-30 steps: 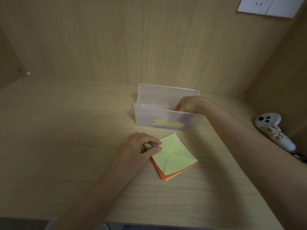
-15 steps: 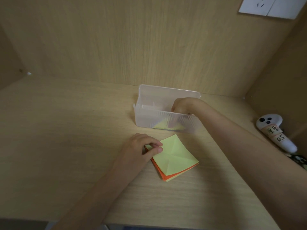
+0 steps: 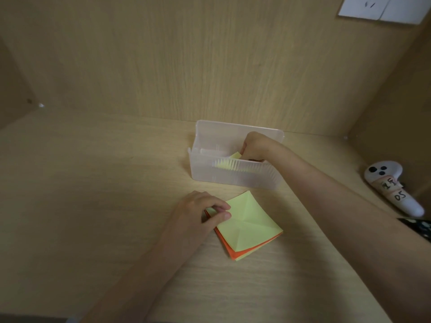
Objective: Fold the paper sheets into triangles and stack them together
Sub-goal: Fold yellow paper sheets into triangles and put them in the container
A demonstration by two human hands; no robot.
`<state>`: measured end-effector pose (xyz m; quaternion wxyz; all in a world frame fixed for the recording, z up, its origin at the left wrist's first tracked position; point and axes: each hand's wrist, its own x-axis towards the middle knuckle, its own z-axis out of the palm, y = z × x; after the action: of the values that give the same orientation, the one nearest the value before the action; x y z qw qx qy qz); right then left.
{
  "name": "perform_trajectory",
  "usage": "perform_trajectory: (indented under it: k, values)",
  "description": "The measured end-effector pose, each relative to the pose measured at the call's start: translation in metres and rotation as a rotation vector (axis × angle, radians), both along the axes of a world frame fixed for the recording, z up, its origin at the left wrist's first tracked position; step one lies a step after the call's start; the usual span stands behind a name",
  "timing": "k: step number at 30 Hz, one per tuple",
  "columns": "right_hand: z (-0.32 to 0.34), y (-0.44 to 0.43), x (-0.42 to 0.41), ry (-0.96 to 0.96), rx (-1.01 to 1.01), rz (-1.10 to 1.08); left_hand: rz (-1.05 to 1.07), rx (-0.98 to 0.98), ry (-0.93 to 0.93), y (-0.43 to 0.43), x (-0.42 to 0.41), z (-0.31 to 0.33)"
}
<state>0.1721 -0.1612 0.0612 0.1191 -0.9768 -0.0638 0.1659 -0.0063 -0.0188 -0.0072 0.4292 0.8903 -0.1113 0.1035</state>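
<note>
Right hand [image 3: 255, 145] pinches the folded yellow piece [image 3: 235, 155] inside the plastic box [image 3: 233, 179]; seat it flat; left hand [image 3: 198, 213] pinches the paper stack [image 3: 247, 227] corner, just before the box

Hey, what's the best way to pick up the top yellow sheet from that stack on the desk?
Probably pinch the right corner of the top yellow sheet, coming from the right. It lies flat on the orange sheets, so only its edges offer purchase, and the left hand holds the left corner.
</note>
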Motion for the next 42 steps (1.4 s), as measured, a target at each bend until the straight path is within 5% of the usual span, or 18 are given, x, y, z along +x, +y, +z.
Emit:
perform_trajectory:
  k: [13, 20, 33, 42]
  values:
    - [0.02, -0.012, -0.008, 0.022, 0.319, -0.019, -0.005, -0.016, -0.009, 0.0, 0.001, -0.002]
    - [0.022, -0.018, -0.018, 0.063, 0.188, 0.025, -0.008, -0.03, 0.001, 0.0, 0.0, -0.003]
    - [0.021, -0.017, -0.016, -0.047, 0.452, 0.041, -0.008, -0.031, -0.02, 0.0, 0.002, -0.005]
    - [0.006, -0.004, -0.01, 0.001, 0.299, 0.151, -0.001, -0.025, 0.01, -0.001, 0.0, -0.004]
